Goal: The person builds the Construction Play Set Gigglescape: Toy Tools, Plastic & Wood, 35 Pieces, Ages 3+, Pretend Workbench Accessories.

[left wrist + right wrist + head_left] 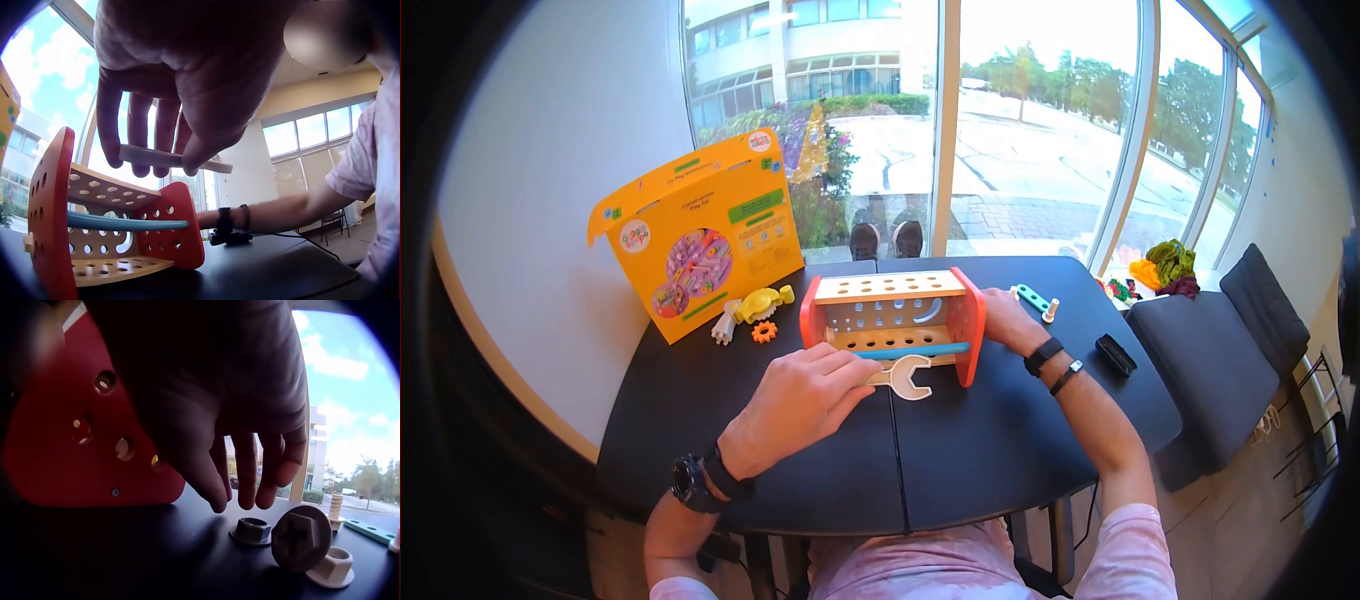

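A pale wooden toy wrench (912, 380) is pinched between the thumb and fingers of my left hand (800, 393), just in front of the toy toolbox. That toolbox has red side panels (968, 330), perforated wooden boards (890, 287) and a blue rod (125, 221) across it. Beyond its right side, my right hand (231, 406) reaches down with loosely bent fingers and nothing between them. Its fingertips hang close above a dark hex nut (251, 531). A toy bolt with a cross-slotted hex head (302, 539) and a pale nut (333, 570) lie beside that nut.
Right of the toolbox lie a teal perforated strip (1030, 296) and an upright pale bolt (1051, 310). A black case (1115, 355) is nearer the table's right edge. At left stand a yellow box (740, 250), an orange gear (764, 332) and a yellow toy piece (760, 304).
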Demonstrator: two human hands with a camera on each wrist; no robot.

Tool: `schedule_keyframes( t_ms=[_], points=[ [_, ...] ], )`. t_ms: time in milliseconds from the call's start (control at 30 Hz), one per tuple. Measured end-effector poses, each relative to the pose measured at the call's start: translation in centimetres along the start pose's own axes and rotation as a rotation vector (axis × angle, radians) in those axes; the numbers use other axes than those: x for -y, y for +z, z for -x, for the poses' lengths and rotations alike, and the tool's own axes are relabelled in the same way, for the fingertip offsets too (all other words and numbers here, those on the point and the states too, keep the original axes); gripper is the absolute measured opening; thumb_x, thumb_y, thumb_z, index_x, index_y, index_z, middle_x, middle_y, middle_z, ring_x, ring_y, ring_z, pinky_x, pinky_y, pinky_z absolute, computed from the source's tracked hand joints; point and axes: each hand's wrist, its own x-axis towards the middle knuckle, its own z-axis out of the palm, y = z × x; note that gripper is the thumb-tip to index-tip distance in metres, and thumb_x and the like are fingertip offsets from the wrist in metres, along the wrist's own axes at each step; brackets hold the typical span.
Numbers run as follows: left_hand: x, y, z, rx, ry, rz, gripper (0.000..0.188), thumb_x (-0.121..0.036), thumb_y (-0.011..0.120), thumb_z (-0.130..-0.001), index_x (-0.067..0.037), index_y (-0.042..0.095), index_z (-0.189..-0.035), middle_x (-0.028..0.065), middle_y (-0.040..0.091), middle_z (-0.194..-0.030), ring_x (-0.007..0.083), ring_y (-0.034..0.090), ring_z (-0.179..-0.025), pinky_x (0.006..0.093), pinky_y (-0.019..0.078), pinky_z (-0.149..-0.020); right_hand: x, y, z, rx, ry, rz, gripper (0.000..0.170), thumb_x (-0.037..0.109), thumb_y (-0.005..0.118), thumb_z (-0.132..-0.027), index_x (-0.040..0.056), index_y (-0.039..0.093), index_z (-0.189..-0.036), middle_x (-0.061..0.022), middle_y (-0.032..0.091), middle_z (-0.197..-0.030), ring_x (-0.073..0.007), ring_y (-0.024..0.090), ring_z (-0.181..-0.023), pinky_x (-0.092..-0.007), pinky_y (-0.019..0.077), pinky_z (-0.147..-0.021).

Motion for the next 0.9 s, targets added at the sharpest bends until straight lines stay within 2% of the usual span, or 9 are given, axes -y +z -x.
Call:
schedule_keyframes(
  t_ms=[133,233,333,433,567,633,767,833,900],
  points=[
    [0.2,0.0,0.2,-0.015,-0.006,0.009,0.023,-0.017,0.086,-0.093,-0.01,0.079,-0.114,0.0081,0.078,-0.098,0.0292,0.077,-0.092,0.0407,0.0621,-0.08,0.5,-4.0,1.6,0.011,0.006,-0.043,0.024,0.003,0.069,-0.092,0.0063,0.083,-0.111,-0.0176,0.081,-0.11,-0.0392,0.073,-0.115,-0.051,0.0583,-0.104],
    [0.3,0.1,0.3,-0.016,-0.009,0.01,0.023,-0.018,0.086,-0.094,-0.01,0.079,-0.114,0.0078,0.078,-0.098,0.0291,0.077,-0.091,0.0404,0.0621,-0.08,-0.6,-4.7,2.0,0.104,0.015,-0.009,0.03,0.007,0.074,-0.092,0.0097,0.084,-0.12,-0.0173,0.081,-0.111,-0.0396,0.073,-0.116,-0.0495,0.0579,-0.106],
    [0.3,0.4,0.3,-0.007,-0.019,0.007,0.023,-0.019,0.086,-0.094,-0.01,0.08,-0.114,0.0075,0.078,-0.097,0.0288,0.077,-0.091,0.0401,0.062,-0.08,-1.1,-4.6,2.9,0.184,-0.033,0.057,0.03,0.009,0.078,-0.091,0.0083,0.083,-0.121,-0.018,0.081,-0.112,-0.0394,0.073,-0.117,-0.0491,0.0577,-0.106],
    [0.2,0.5,0.1,-0.005,-0.017,0.018,0.023,-0.019,0.086,-0.094,-0.011,0.08,-0.114,0.0074,0.078,-0.096,0.0286,0.077,-0.09,0.0398,0.0619,-0.079,-2.7,-2.5,3.1,0.115,-0.088,0.034,0.031,0.011,0.08,-0.092,0.0077,0.083,-0.122,-0.0185,0.081,-0.113,-0.0395,0.073,-0.117,-0.048,0.0574,-0.107],
    [0.0,0.4,-0.1,0.002,-0.009,0.029,0.023,-0.019,0.087,-0.093,-0.011,0.08,-0.114,0.0074,0.078,-0.095,0.0284,0.077,-0.091,0.0396,0.0619,-0.079,-2.8,-1.3,2.9,0.157,-0.096,0.032,0.027,0.01,0.079,-0.092,0.0064,0.082,-0.119,-0.0185,0.08,-0.113,-0.0394,0.072,-0.117,-0.0487,0.0565,-0.107],
    [-0.1,0.3,-0.1,-0.001,-0.001,0.031,0.021,-0.02,0.082,-0.097,-0.011,0.079,-0.115,0.0069,0.078,-0.097,0.0284,0.076,-0.091,0.0403,0.0616,-0.08,-2.5,-1.1,2.6,0.186,-0.085,0.046,0.023,0.009,0.078,-0.092,0.0047,0.081,-0.115,-0.0187,0.08,-0.112,-0.0393,0.072,-0.116,-0.0492,0.0557,-0.106],
    [0.2,0.3,0.0,-0.01,0.012,0.022,0.02,-0.02,0.081,-0.098,-0.01,0.078,-0.115,0.0066,0.078,-0.098,0.028,0.076,-0.092,0.0406,0.0615,-0.08,-2.3,-1.6,3.3,-0.012,-0.194,-0.058,0.015,0.007,0.077,-0.091,0.002,0.077,-0.105,-0.0181,0.08,-0.102,-0.0392,0.073,-0.109,-0.0497,0.0577,-0.098],
    [0.2,0.2,0.1,-0.004,-0.009,0.013,0.022,-0.019,0.085,-0.094,-0.011,0.08,-0.114,0.0075,0.079,-0.098,0.0288,0.077,-0.091,0.0404,0.062,-0.08,-2.3,-2.3,3.3,-0.12,-0.265,-0.138,0.013,0.007,0.077,-0.091,0.0015,0.075,-0.103,-0.0171,0.08,-0.096,-0.0403,0.075,-0.101,-0.049,0.0599,-0.092],
    [0.2,0.2,0.2,-0.004,-0.019,0.005,0.024,-0.018,0.087,-0.093,-0.011,0.08,-0.114,0.0079,0.079,-0.098,0.029,0.077,-0.091,0.0401,0.0622,-0.079,-2.1,-3.5,3.5,-0.089,-0.124,-0.268,0.014,0.006,0.081,-0.091,0.0016,0.076,-0.103,-0.0149,0.08,-0.091,-0.0343,0.077,-0.093,-0.0444,0.0612,-0.083]
  ],
)
